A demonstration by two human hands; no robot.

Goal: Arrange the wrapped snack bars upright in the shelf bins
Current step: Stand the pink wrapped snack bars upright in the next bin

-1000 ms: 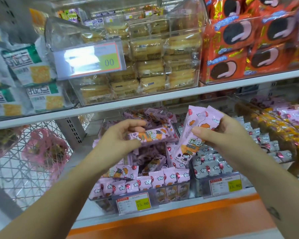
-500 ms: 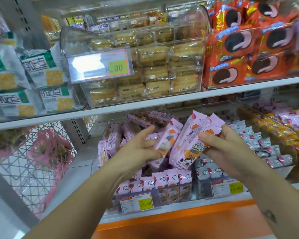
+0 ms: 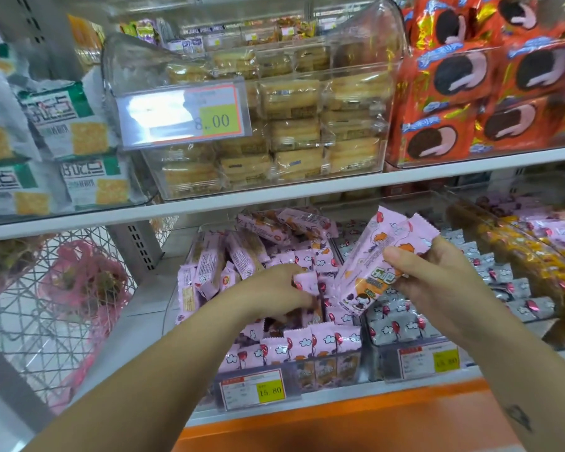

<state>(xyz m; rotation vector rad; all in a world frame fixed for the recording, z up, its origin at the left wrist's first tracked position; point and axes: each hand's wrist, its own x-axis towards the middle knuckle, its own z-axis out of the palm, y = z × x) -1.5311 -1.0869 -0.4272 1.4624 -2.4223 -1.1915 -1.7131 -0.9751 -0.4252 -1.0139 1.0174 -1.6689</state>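
A clear shelf bin (image 3: 294, 376) on the lower shelf holds several pink wrapped snack bars; a front row (image 3: 307, 344) stands upright, and others lie jumbled at the back (image 3: 274, 226). My left hand (image 3: 274, 295) reaches down into the bin's middle and pinches one pink bar (image 3: 305, 282) among the upright ones. My right hand (image 3: 437, 282) hovers over the bin's right side and grips two pink bars (image 3: 372, 265), tilted with their tops pointing up and right.
A neighbouring bin (image 3: 421, 353) of grey wrapped bars sits to the right, then yellow and pink packs (image 3: 535, 256). The upper shelf (image 3: 274, 194) carries a clear box of biscuits, orange cookie packs and green cracker bags. A wire basket (image 3: 46, 288) stands at the left.
My left hand has dropped from chest height into the bin, carrying its pink bar down among the upright ones. My right hand keeps its two bars almost in place.
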